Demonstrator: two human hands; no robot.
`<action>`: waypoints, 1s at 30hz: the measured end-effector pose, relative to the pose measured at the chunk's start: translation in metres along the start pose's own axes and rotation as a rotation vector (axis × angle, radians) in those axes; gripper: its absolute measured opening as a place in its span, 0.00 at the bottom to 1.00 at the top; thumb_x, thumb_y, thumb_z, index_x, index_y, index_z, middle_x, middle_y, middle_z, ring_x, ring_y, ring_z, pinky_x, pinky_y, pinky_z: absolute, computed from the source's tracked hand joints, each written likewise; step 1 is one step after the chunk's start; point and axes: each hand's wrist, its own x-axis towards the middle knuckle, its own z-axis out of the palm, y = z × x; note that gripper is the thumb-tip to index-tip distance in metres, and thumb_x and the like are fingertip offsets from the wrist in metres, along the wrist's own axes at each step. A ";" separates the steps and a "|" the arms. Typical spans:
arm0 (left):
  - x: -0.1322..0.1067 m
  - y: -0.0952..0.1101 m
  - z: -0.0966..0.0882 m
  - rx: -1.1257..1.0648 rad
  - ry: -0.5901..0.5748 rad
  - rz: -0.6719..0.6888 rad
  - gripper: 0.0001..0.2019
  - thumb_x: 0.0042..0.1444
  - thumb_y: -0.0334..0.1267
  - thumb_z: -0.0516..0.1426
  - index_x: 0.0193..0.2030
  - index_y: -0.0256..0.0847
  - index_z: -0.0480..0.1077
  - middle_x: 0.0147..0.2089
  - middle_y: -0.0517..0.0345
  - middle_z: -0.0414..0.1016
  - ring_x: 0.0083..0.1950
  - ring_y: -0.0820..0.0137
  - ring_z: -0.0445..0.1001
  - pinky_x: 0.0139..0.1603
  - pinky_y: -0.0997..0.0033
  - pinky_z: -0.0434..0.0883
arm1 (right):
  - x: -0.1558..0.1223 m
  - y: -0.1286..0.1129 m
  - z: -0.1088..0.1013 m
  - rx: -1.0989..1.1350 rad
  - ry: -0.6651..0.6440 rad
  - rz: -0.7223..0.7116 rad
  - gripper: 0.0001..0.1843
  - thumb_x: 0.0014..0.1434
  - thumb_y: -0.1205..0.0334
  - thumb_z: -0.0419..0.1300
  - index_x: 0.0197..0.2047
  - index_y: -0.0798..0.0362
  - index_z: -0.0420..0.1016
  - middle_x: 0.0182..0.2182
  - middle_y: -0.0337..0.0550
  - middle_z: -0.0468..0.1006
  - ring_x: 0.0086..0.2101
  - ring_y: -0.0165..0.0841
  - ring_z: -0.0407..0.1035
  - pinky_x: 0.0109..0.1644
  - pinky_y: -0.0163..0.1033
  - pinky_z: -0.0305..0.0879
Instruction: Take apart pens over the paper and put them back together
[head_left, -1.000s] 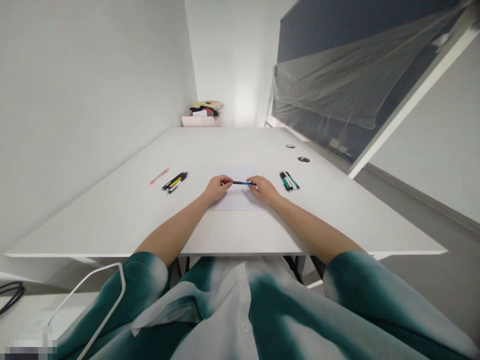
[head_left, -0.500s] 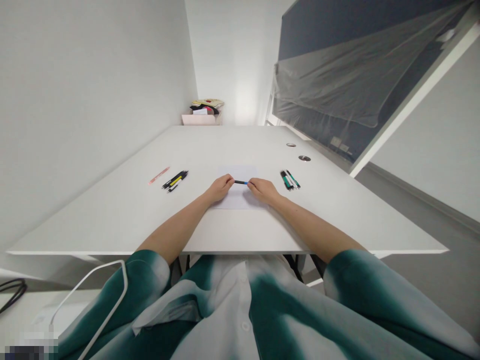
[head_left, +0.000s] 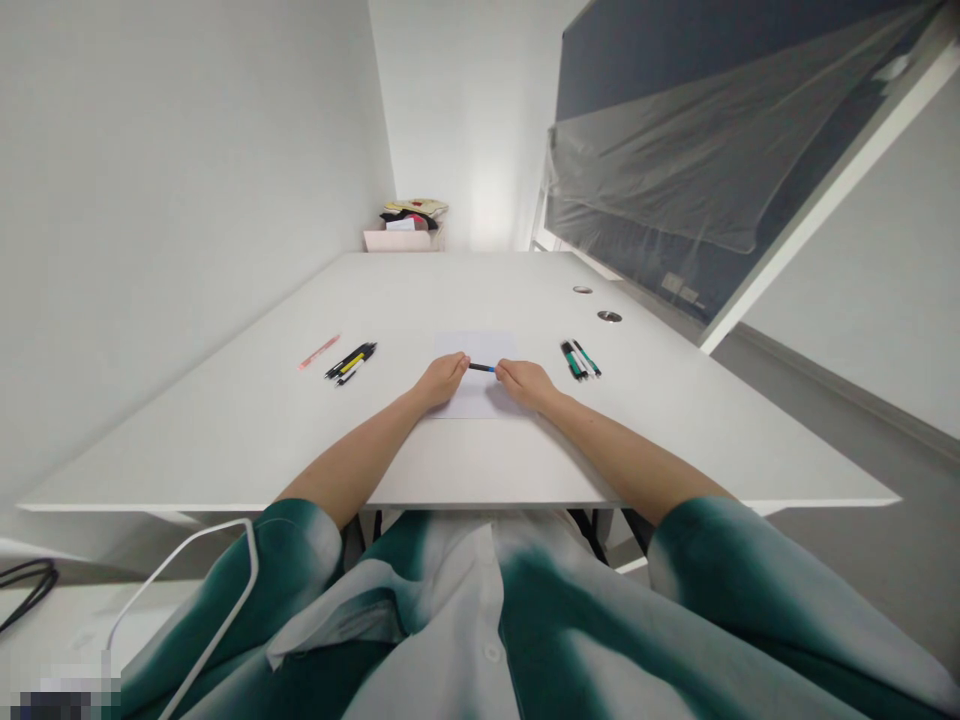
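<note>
Between my hands a black pen with a blue part (head_left: 481,367) lies crosswise, just above a sheet of white paper (head_left: 480,405) on the table. My left hand (head_left: 442,380) pinches its black left end. My right hand (head_left: 526,383) is closed on its blue right end. The fingers hide both tips of the pen. Left of my hands lies a group of black and yellow pens (head_left: 351,362). On the right side are several green, white and black pens (head_left: 580,360).
A pink ruler-like strip (head_left: 319,352) lies far left on the white table (head_left: 480,470). Two round metal grommets (head_left: 610,316) sit near the right edge. A pink box (head_left: 397,240) with piled items stands at the back. A plastic-covered dark panel (head_left: 660,150) leans on the right.
Both hands and the pen have come very slightly down in the view. My grip on both ends looks the same, and the other pens have not moved.
</note>
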 end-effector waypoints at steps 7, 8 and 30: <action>0.000 0.001 0.000 -0.036 0.016 -0.025 0.19 0.67 0.45 0.45 0.25 0.44 0.60 0.24 0.59 0.63 0.31 0.66 0.65 0.39 0.66 0.63 | -0.001 -0.002 0.001 0.009 0.002 0.008 0.22 0.72 0.55 0.40 0.44 0.53 0.74 0.40 0.49 0.81 0.40 0.36 0.73 0.38 0.36 0.55; 0.000 0.001 0.000 -0.041 0.017 -0.029 0.19 0.67 0.46 0.45 0.25 0.44 0.60 0.24 0.59 0.63 0.31 0.66 0.65 0.39 0.66 0.63 | -0.001 -0.002 0.001 0.009 0.004 0.009 0.22 0.72 0.55 0.40 0.44 0.53 0.74 0.40 0.49 0.81 0.40 0.36 0.73 0.38 0.36 0.55; -0.006 0.001 -0.001 -0.185 0.087 -0.019 0.10 0.61 0.40 0.50 0.45 0.41 0.69 0.37 0.58 0.74 0.39 0.68 0.70 0.45 0.68 0.67 | 0.000 0.002 0.002 -0.026 0.027 0.031 0.21 0.72 0.55 0.40 0.45 0.52 0.73 0.40 0.50 0.81 0.40 0.38 0.73 0.37 0.37 0.55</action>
